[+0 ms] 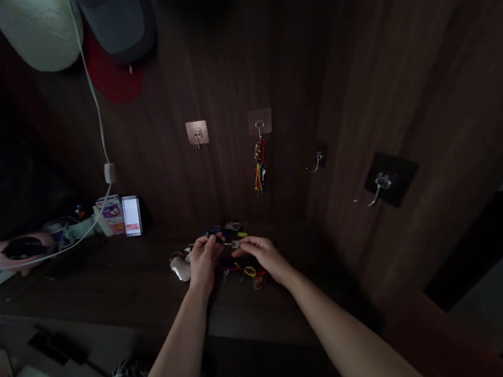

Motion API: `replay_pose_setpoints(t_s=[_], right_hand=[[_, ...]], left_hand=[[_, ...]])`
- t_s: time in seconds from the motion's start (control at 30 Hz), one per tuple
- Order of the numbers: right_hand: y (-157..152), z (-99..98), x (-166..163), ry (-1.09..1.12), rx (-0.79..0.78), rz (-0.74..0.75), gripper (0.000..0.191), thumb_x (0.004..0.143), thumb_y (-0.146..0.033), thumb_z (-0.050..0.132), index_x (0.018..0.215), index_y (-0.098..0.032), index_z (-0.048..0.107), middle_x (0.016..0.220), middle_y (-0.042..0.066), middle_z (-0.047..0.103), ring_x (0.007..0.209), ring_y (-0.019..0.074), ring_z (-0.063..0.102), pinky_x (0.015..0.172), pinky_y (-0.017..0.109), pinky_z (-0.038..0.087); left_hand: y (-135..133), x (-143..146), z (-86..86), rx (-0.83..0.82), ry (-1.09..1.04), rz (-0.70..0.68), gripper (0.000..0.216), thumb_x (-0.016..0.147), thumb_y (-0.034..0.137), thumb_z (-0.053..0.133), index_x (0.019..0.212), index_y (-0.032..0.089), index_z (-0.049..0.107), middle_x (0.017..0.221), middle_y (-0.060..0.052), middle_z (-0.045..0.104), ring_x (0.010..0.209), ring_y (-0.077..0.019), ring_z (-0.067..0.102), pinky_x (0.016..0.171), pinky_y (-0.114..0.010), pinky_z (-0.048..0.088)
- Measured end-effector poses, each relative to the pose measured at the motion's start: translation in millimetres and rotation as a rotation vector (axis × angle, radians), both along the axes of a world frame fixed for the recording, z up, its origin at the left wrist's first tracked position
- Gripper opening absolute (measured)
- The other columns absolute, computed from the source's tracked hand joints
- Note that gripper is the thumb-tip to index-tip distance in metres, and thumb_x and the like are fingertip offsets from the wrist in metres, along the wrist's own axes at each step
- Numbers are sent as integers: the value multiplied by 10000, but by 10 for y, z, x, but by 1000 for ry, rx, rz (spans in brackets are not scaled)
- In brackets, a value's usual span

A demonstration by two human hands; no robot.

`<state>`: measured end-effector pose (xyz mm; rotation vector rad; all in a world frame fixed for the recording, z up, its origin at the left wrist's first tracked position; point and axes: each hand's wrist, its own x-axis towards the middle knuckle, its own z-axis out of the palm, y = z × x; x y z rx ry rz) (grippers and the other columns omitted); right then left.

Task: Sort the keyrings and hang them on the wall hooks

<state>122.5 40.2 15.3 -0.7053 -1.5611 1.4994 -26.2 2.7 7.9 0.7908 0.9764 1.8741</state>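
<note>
My left hand (205, 257) is closed in a pinch on a small dark piece, whose exact kind is too dim to tell. Facing it, my right hand (264, 255) pinches a metal key (236, 244) by its head, with the shaft toward the left fingers. Just behind both hands lies a bunch of keys (236, 225) on the dark shelf (142, 277). A shiny silver-white item (180, 269) rests left of my left hand. Between my wrists are a yellow ring (250, 271) and a brownish pendant (259, 281), among other small trinkets.
On the back panel hang a bare hook (197, 135) and a hook (260, 123) carrying a colourful braided keychain (259, 161). Two more hooks stick out at right, one on a black plate (389, 179). A white cable (94, 104), boxes (111, 213) and a pink object (23, 248) are at left.
</note>
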Motion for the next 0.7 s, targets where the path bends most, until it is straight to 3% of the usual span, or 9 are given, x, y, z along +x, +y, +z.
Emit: replay_pose_setpoints(t_s=[0.13, 0.3, 0.47, 0.7], right_hand=[[6, 10, 5, 90, -105, 28, 243, 706, -370, 559, 826, -169, 624, 728, 41, 717, 780, 212, 663, 845, 383, 438], [23, -7, 16, 127, -78, 112, 315, 717, -307, 503, 958, -142, 622, 787, 67, 717, 793, 194, 660, 847, 375, 438], [-3, 10, 16, 91, -54, 111, 307, 727, -268, 456, 972, -150, 601, 798, 63, 718, 802, 184, 656, 850, 370, 437], [-65, 67, 15, 31, -11, 57, 139, 738, -258, 441, 810, -183, 533, 760, 43, 715, 726, 173, 651, 798, 358, 459]], left_hand=[[-13, 31, -2, 27, 41, -96, 422, 671, 301, 685, 1037, 211, 495, 1088, -60, 624, 947, -163, 621, 843, -309, 479], [-12, 66, -15, 38, 73, -172, 630, 661, 217, 701, 1225, 252, 421, 1268, -84, 503, 1040, -177, 575, 875, -298, 467], [-17, 73, -18, 20, 87, -173, 709, 681, 221, 688, 1298, 279, 343, 1160, -72, 571, 996, -166, 593, 834, -288, 484], [-30, 79, -2, 32, 80, -180, 725, 673, 237, 688, 1299, 290, 325, 1041, -41, 626, 835, -121, 625, 773, -266, 491]])
